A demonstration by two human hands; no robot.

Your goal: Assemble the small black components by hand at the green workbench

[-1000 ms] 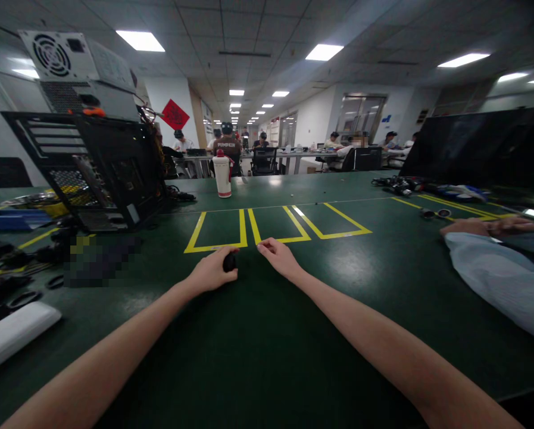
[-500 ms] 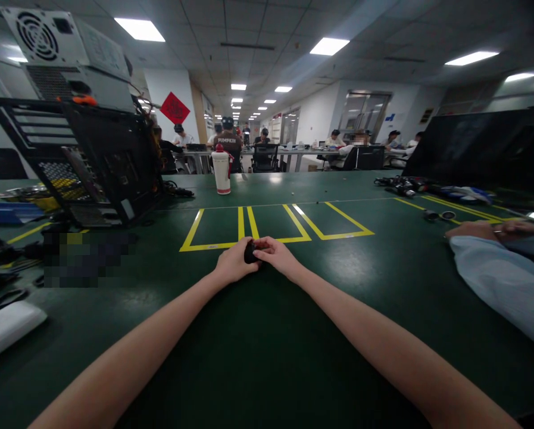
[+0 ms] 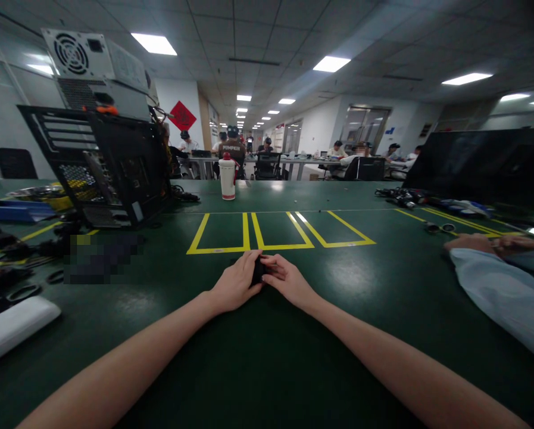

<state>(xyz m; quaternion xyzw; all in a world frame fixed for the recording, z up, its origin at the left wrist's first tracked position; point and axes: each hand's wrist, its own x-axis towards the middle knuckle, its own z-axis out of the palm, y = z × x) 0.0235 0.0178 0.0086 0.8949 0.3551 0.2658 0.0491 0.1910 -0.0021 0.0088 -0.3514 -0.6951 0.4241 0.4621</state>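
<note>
Head view: arms (image 3: 159, 336) angled inward, left fingers (image 3: 247, 264) and right fingers (image 3: 278, 264) gripping a small black object (image 3: 258, 273)

One second ago: hands apart, left hand (image 3: 236, 283) had the small black piece (image 3: 258, 271) alone, right hand (image 3: 292, 287) had nothing visible in it. Now they meet, right fingers against the piece's right side. Piece has shifted right, and since half a second ago also farther from the table's (image 3: 249, 369) far edge, toward the near one. Left fingertips were over the near line of the left yellow tape box (image 3: 217, 251); its near right corner is uncovered now. Left hand wraps more of the piece than half a second ago, so less black shows. Right fingers were bunched; now a bit spread. Camera tilted up slightly, more ceiling (image 3: 293, 36) in view.
</note>
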